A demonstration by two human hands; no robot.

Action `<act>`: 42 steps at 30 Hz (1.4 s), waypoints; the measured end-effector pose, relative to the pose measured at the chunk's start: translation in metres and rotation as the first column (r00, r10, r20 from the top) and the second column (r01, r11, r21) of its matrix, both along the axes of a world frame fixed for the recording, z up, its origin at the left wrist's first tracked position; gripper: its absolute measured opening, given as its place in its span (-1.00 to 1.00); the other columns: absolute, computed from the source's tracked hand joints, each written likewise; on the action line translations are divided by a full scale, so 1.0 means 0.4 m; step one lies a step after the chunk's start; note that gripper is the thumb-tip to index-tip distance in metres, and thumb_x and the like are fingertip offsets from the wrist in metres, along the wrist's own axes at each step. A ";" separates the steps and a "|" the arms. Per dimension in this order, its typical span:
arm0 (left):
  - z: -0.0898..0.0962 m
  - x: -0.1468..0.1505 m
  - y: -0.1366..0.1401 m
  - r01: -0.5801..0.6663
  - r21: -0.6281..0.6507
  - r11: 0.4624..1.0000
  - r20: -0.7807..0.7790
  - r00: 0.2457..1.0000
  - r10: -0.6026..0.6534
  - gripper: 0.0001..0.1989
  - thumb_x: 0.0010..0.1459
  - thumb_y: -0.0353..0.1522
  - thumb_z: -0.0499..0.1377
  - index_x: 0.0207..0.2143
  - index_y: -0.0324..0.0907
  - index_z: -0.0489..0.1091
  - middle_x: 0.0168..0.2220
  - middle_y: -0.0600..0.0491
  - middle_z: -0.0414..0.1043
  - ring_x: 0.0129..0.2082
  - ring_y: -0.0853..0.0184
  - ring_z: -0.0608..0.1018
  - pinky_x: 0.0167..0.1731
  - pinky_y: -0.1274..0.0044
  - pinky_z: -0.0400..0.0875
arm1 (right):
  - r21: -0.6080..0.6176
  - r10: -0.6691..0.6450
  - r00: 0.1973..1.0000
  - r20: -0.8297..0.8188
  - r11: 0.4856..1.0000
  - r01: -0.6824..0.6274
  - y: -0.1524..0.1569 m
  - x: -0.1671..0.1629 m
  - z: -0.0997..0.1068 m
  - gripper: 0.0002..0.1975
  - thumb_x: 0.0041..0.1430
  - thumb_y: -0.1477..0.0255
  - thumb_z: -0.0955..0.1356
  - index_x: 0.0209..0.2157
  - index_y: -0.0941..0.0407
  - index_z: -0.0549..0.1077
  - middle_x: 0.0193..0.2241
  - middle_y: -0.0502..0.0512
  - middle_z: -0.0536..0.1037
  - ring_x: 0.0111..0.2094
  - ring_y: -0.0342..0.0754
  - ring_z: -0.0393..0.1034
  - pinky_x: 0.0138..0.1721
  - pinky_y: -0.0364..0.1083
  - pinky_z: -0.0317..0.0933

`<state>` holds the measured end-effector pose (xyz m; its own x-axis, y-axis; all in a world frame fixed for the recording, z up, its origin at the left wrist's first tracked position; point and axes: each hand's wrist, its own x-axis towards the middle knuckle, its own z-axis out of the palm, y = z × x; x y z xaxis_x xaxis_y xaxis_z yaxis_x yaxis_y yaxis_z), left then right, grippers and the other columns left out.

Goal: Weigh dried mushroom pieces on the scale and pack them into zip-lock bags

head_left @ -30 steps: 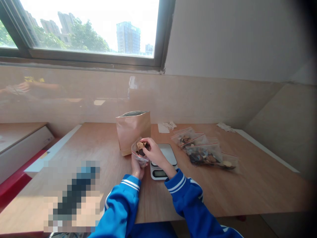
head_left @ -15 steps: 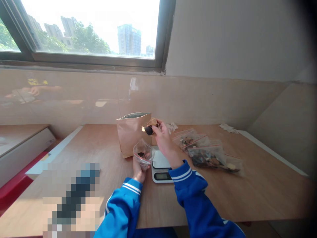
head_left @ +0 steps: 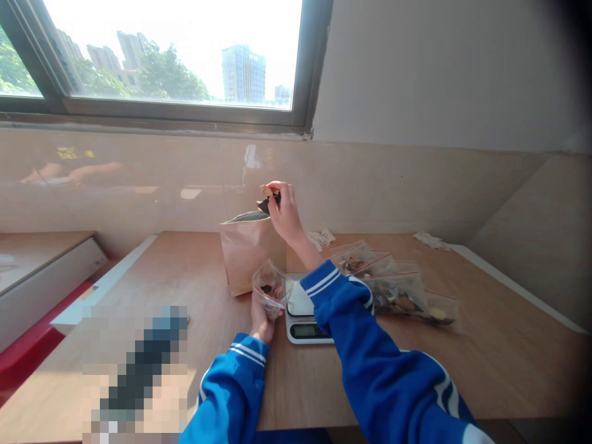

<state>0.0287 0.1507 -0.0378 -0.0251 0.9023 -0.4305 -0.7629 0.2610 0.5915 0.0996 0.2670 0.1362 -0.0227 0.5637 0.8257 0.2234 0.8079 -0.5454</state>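
Pinching dark and tan pieces (head_left: 263, 203), the right hand (head_left: 285, 216) is hovering by the open mouth of the bag (head_left: 252, 250), where a loose grip or missed rim could be spilling them onto the surface (head_left: 296, 382). The bag is hiding its contents. Nearer, the left hand (head_left: 261, 319) is clasping an open pouch (head_left: 272, 300) containing dark bits (head_left: 267, 289), which a tilt could be tipping out. Filled pouches (head_left: 400, 295) are lying right of the scale (head_left: 309, 332).
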 end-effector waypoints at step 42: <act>-0.003 0.011 -0.008 0.091 0.175 0.980 -0.163 0.985 -0.062 -0.50 0.20 -0.08 -0.02 0.01 -0.26 0.31 -0.39 -0.07 0.54 -0.72 0.36 0.45 -0.82 0.59 0.18 | -0.422 0.259 0.955 0.141 0.889 -0.178 -0.275 0.134 -0.084 -0.74 0.10 0.59 0.15 -0.43 0.09 0.43 -0.45 0.01 0.48 -0.38 -0.08 0.40 -0.30 -0.09 0.32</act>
